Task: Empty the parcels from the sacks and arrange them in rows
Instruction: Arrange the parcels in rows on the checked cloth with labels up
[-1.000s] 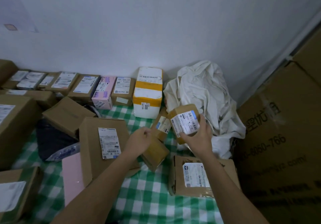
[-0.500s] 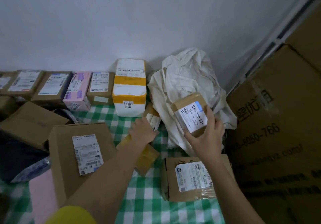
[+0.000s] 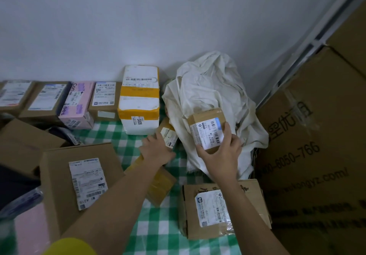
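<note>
Right hand (image 3: pixel 220 151) grips a small labelled box (image 3: pixel 208 130) held over the white sack (image 3: pixel 213 96); left hand (image 3: pixel 158 151) clasps a long taped parcel (image 3: pixel 158 167), its axis running toward the wall row, just left.

Location: a parcel sorting corner of a storeroom. Indicators: labelled cardboard parcels (image 3: pixel 81 183) lie on a green checked cloth (image 3: pixel 158 227); a row of parcels (image 3: pixel 103 100) stands against a bare white wall (image 3: pixel 138 27); a crumpled white sack (image 3: pixel 213 96) lies in the corner; large printed cartons (image 3: pixel 313 155) are stacked at the right.
</note>
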